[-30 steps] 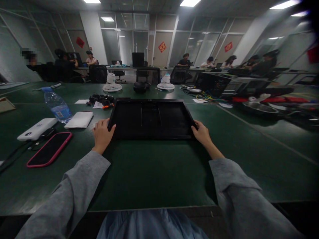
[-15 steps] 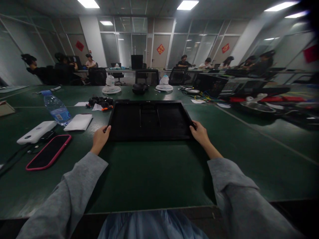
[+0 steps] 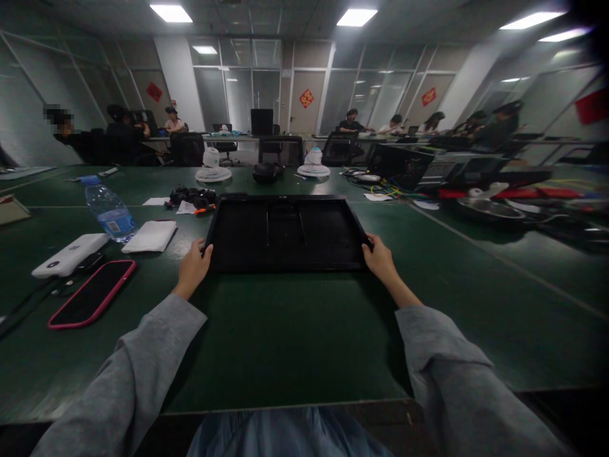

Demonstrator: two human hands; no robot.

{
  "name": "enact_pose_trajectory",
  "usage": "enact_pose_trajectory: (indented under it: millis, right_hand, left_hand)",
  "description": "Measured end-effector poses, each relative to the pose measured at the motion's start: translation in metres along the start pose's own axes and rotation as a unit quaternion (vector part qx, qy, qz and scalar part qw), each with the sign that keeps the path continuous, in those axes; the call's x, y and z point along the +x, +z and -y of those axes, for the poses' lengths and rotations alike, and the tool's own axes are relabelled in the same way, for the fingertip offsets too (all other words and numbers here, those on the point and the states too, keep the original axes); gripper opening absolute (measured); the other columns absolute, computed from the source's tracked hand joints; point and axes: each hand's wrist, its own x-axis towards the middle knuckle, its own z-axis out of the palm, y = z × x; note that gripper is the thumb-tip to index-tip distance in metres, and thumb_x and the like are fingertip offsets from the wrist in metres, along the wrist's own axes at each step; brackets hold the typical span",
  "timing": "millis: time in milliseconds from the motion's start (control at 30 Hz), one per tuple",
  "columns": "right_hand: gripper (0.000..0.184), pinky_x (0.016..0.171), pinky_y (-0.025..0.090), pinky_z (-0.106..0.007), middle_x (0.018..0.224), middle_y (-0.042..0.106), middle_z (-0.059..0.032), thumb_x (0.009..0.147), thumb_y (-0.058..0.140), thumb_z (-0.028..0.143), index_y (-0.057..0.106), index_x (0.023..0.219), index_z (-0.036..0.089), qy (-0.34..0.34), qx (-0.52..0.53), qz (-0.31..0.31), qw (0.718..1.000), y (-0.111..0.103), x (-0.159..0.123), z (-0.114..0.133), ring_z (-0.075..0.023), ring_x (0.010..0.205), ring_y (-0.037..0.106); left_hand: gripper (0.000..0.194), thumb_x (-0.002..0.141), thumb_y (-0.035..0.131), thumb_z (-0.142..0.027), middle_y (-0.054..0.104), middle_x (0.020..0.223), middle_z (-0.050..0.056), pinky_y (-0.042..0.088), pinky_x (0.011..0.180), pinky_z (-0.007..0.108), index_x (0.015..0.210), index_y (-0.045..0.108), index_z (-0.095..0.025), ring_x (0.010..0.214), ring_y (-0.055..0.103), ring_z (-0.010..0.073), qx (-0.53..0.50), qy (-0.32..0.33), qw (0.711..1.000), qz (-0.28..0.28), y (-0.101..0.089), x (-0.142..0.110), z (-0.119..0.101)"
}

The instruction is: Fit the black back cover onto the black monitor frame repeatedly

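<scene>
A wide black rectangular tray (image 3: 238,238) with a raised rim lies in front of me on the green table (image 3: 295,343). Two thin upright lines and a darker recessed patch mark its middle. My left hand (image 3: 194,266) grips its left edge near the front corner, thumb on top of the rim and fingers bent around the outside. On the opposite edge, my right hand (image 3: 379,257) holds it the same way, closed with the thumb on the rim. The undersides of the fingers are partly hidden by the tray.
To the left are a phone (image 3: 92,295) in a pink case, a white power bank (image 3: 70,255), folded tissues (image 3: 150,236) and a water bottle (image 3: 109,212). Behind stand white fans (image 3: 314,166); a pan (image 3: 490,209) and cables lie right. Several people sit farther back.
Both hands keep hold of the tray, which stays in the same place. The whole view has shifted slightly downward in the picture.
</scene>
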Motion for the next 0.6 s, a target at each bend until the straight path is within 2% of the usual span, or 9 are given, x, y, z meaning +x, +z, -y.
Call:
enact_pose_trajectory:
  millis: [200,367,433,533,600]
  right_hand:
    - [0.045,0.102,0.052,-0.051,0.113,0.074,-0.0163,0.085,0.057,0.029,0.06,0.128,0.017,0.004,0.031,-0.004,1.0,-0.003,0.003,-0.002,-0.032,0.109,0.07]
    - [0.038,0.091,0.056,-0.049,0.086,0.072,-0.0077,0.079,0.065,0.036,0.059,0.113,0.021,0.057,0.057,0.022,0.996,-0.006,0.001,0.003,-0.0286,0.086,0.07]
    - [0.045,0.083,0.06,-0.046,0.085,0.071,-0.0052,0.077,0.067,0.037,0.055,0.118,0.022,0.079,0.132,0.053,0.987,-0.002,-0.001,0.009,-0.0262,0.079,0.07]
    - [0.066,0.072,0.062,-0.04,0.093,0.073,-0.0042,0.074,0.065,0.029,0.044,0.137,0.025,0.115,0.274,0.084,0.951,0.006,-0.003,0.018,-0.0228,0.074,0.07]
    - [0.074,0.069,0.062,-0.04,0.095,0.074,-0.0044,0.073,0.066,0.026,0.041,0.143,0.027,0.137,0.326,0.087,0.931,0.01,-0.004,0.023,-0.0222,0.071,0.07]
  left_hand:
    - [0.062,0.101,0.046,-0.046,0.065,0.139,0.022,0.042,0.111,0.049,0.151,0.041,-0.009,0.13,0.062,0.0356,-0.039,-0.006,0.999,-0.03,-0.002,-0.003,-0.003]
    - [0.069,0.1,0.05,-0.043,0.059,0.147,0.023,0.039,0.117,0.05,0.157,0.031,-0.009,0.136,0.057,0.0344,-0.086,-0.008,0.994,-0.066,0.001,0.002,0.001]
    - [0.073,0.098,0.053,-0.042,0.054,0.152,0.024,0.038,0.118,0.049,0.158,0.029,-0.008,0.14,0.053,0.034,-0.102,-0.019,0.991,-0.084,0.003,0.004,0.004]
    - [0.08,0.096,0.057,-0.037,0.047,0.157,0.025,0.04,0.118,0.048,0.161,0.021,-0.008,0.139,0.054,0.033,-0.124,-0.021,0.985,-0.114,0.004,0.006,0.006]
    - [0.085,0.096,0.057,-0.034,0.046,0.158,0.025,0.04,0.118,0.049,0.163,0.013,-0.008,0.139,0.054,0.0324,-0.133,-0.016,0.983,-0.126,0.003,0.005,0.005]
